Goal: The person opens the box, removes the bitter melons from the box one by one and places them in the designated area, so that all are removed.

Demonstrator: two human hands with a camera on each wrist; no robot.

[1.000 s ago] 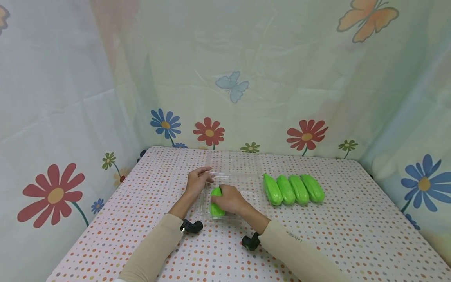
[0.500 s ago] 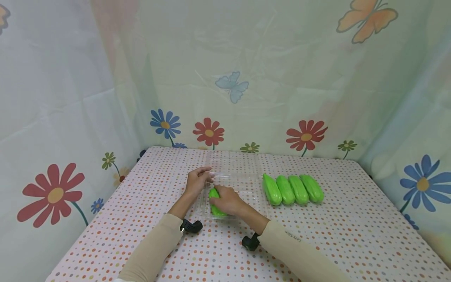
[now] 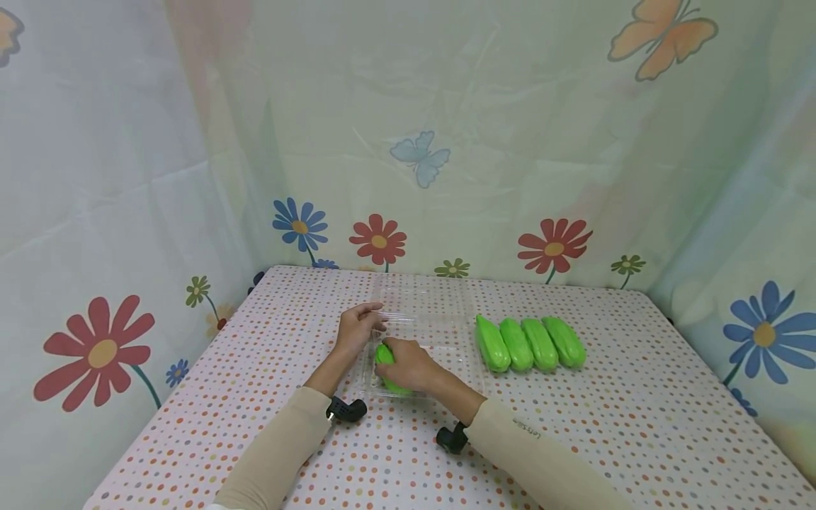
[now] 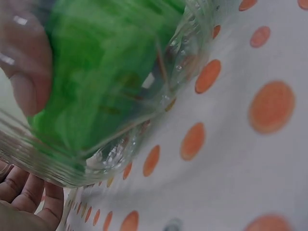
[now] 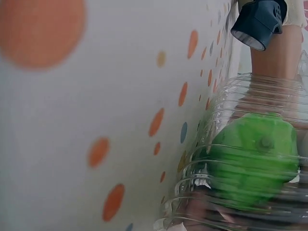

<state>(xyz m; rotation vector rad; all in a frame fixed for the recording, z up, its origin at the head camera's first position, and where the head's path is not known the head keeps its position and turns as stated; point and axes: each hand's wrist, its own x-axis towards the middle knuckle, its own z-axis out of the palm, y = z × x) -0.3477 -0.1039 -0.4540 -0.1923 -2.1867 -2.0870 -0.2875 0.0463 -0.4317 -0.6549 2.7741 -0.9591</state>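
Note:
A clear plastic clamshell box [image 3: 460,368] lies on the table, its lid [image 3: 421,292] folded open toward the back. My right hand [image 3: 411,365] reaches into the box's left part and grips a glossy green gourd-like vegetable [image 3: 387,360]. Through the clear wall in the left wrist view, the green vegetable [image 4: 106,72] shows with a right-hand digit [image 4: 29,94] pressed against it. Its blunt end [image 5: 255,154] faces the right wrist camera behind the ribbed wall. My left hand [image 3: 354,329] rests at the box's left side, loose fingers [image 4: 31,192] beside the wall.
A row of several matching green vegetables [image 3: 532,345] lies right of the box. The table wears a white cloth [image 3: 605,425] with coloured dots. Printed curtains [image 3: 497,177] enclose the back and sides. Each wrist carries a black camera [image 3: 347,409].
The right hand has shifted slightly left with the green vegetable, whose far end now tilts toward the box's left wall. The left hand and the row have stayed put.

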